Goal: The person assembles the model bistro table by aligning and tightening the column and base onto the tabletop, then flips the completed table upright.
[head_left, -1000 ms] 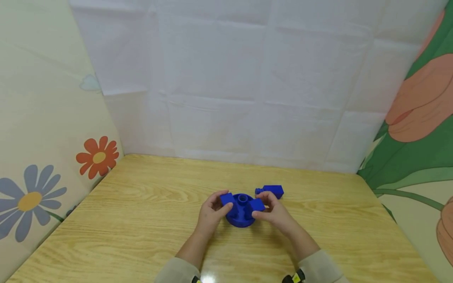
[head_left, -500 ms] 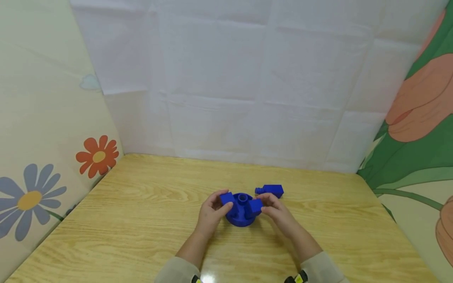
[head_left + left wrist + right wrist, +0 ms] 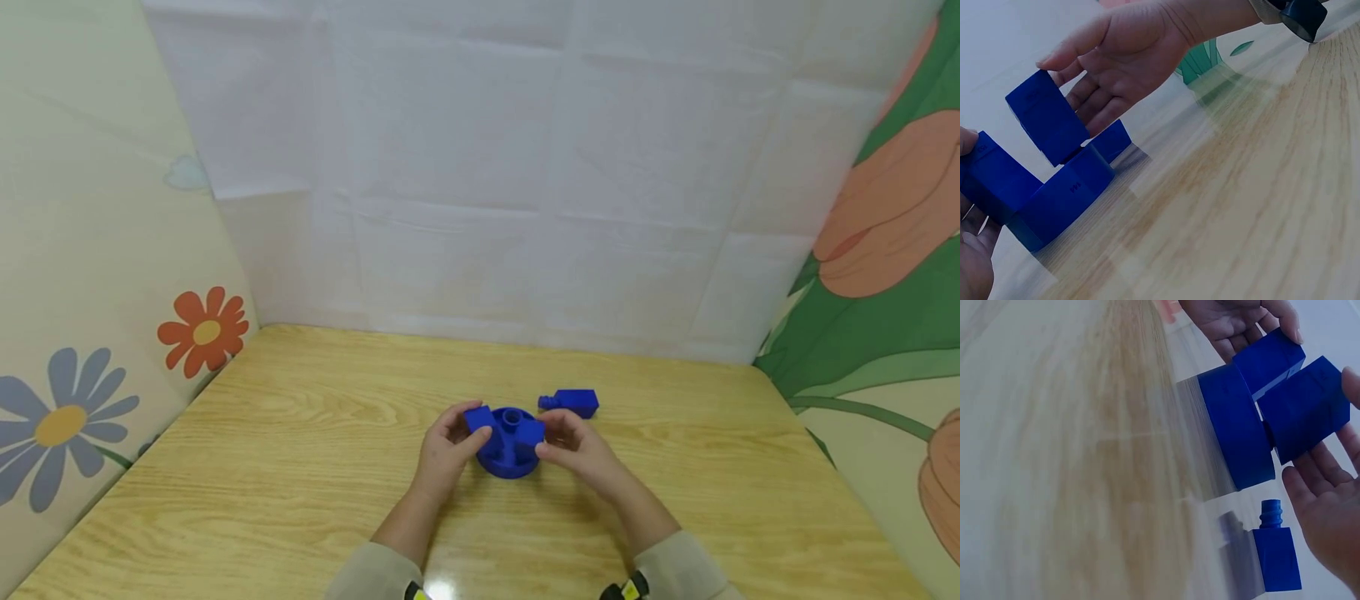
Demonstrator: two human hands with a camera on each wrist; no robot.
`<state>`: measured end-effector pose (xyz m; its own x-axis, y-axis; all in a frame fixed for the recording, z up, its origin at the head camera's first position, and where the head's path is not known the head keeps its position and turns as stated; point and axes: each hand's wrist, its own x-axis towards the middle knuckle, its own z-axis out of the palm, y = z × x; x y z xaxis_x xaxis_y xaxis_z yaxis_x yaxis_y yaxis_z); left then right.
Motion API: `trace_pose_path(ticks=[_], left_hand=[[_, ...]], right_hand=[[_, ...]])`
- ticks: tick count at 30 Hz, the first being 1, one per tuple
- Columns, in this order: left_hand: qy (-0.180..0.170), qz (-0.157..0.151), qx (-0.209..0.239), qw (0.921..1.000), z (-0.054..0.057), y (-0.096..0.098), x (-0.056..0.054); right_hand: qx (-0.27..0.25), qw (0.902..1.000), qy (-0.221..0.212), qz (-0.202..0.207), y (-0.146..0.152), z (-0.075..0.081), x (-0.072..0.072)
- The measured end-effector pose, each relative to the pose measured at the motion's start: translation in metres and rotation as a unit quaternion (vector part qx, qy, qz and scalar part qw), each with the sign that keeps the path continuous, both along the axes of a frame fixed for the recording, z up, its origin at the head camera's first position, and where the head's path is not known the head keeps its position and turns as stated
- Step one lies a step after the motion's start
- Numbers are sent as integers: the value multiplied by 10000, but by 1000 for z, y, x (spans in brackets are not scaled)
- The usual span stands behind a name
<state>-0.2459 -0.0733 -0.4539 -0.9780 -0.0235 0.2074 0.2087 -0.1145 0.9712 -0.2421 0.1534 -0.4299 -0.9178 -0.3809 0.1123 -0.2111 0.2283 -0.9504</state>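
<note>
A round blue base [image 3: 508, 468] with a ring-shaped socket [image 3: 512, 417] rests on the table between the hands. Two blue rectangular blocks stand tilted outward on it. My left hand [image 3: 442, 454] grips the left block [image 3: 477, 418], thumb in front and fingers behind. The right block [image 3: 529, 432] is pinched between the thumb and fingers of my right hand [image 3: 581, 446]. In the right wrist view, a narrow dark neck shows where the right block [image 3: 1310, 409] meets the base [image 3: 1235, 431]. The blocks' lower ends are hidden inside the base.
Behind the right hand, a third blue block [image 3: 576, 402] lies on its side, its threaded end pointing left. The wooden table [image 3: 300, 467] extends to a white cloth [image 3: 465, 167] at the back. Flower-patterned cloths [image 3: 60, 250] hang at both sides.
The right block has turned and shifted slightly left. My right fingers slid to its right edge, then closed in around it again. The left hand and base stay in place.
</note>
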Motion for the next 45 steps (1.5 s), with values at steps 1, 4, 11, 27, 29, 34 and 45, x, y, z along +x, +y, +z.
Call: trace_pose_path(ticks=[1, 4, 11, 27, 29, 34, 45], left_hand=[[29, -1, -22, 10000, 0, 0, 0], [16, 25, -35, 10000, 1, 0, 1], [-37, -33, 25, 10000, 1, 0, 1], [-83, -57, -27, 9999, -2, 0, -1], [-148, -62, -13, 9999, -2, 0, -2], [-184, -65, -26, 9998, -3, -1, -2], [-127, -69, 86, 9999, -2, 0, -1]], right_hand=[[-1, 10000, 13, 16, -1, 0, 0], [-11, 9999, 85, 67, -6, 0, -2], [129, 9998, -94, 155, -14, 1, -5], [82, 9992, 84, -388, -21, 4, -9], [48, 9990, 30, -454, -21, 4, -10], [91, 9981, 129, -598, -23, 5, -11], [607, 9962, 131, -616, -24, 6, -18]])
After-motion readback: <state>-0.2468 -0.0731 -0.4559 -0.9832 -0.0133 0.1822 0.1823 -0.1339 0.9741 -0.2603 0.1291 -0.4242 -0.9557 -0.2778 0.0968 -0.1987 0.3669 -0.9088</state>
